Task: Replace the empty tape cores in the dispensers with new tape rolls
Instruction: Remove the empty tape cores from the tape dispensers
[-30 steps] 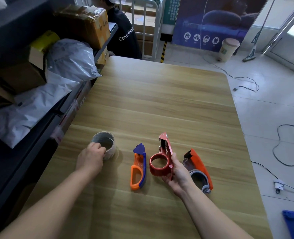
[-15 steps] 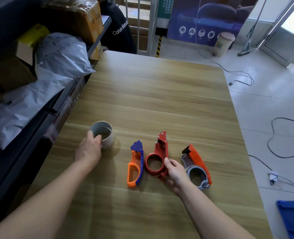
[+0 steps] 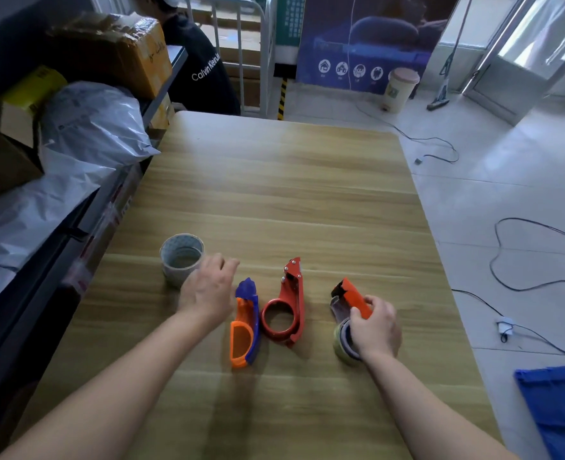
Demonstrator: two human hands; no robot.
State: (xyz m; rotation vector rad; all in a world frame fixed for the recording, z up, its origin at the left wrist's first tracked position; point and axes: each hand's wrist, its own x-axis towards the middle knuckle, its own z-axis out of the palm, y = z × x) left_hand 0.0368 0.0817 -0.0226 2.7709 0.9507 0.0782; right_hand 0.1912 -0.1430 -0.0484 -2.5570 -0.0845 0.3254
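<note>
— Tape dispensers, three of them, lie in a row on the counter (image 3: 274, 194): the orange-and-blue dispenser (image 3: 245, 327), the red dispenser (image 3: 286, 305) and the orange dispenser (image 3: 349, 302).

— How far along would you say?

— Early, I'd judge. The red one's ring looks bare, no roll in it. The tape roll (image 3: 181, 258) stands apart at the left, not yet loaded.

— And the hands?

— The left hand (image 3: 208, 290) hovers loosely curled between the roll and the orange-and-blue dispenser, holding nothing. The right hand (image 3: 374, 323) is closed on the orange dispenser, fingers over its hub.

— Anything in that one?

— A pale ring shows under the palm; spent core or thin roll, I can't tell. The orange-and-blue one's holder is hidden behind its guard.
</note>
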